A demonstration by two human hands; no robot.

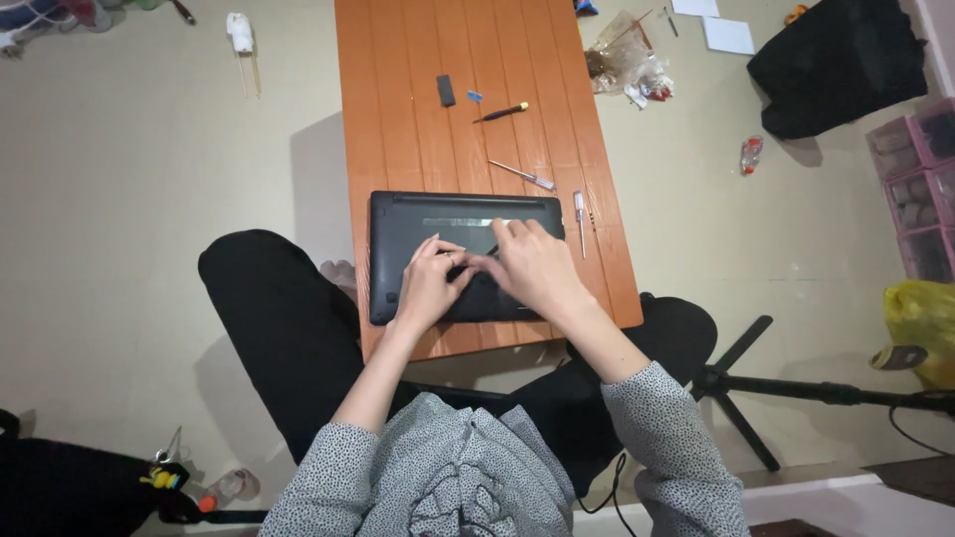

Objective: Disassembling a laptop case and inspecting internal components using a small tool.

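A black laptop [398, 224] lies bottom-up on a low orange wooden table [398, 119]. Both of my hands rest on its underside near the middle. My right hand [537, 268] grips a thin dark tool, apparently a screwdriver [490, 249], with its tip down on the laptop. My left hand [430, 280] touches the laptop right beside that tip, fingers curled close to it. Whether the left fingers pinch anything is hidden.
On the table lie a black-and-yellow screwdriver [502, 111], two clear-handled screwdrivers [522, 175] [580, 221] and a small black block [446, 89]. On the floor: a plastic bag [625, 62], black bag [836, 62], pink drawers [920, 179], a tripod [796, 390].
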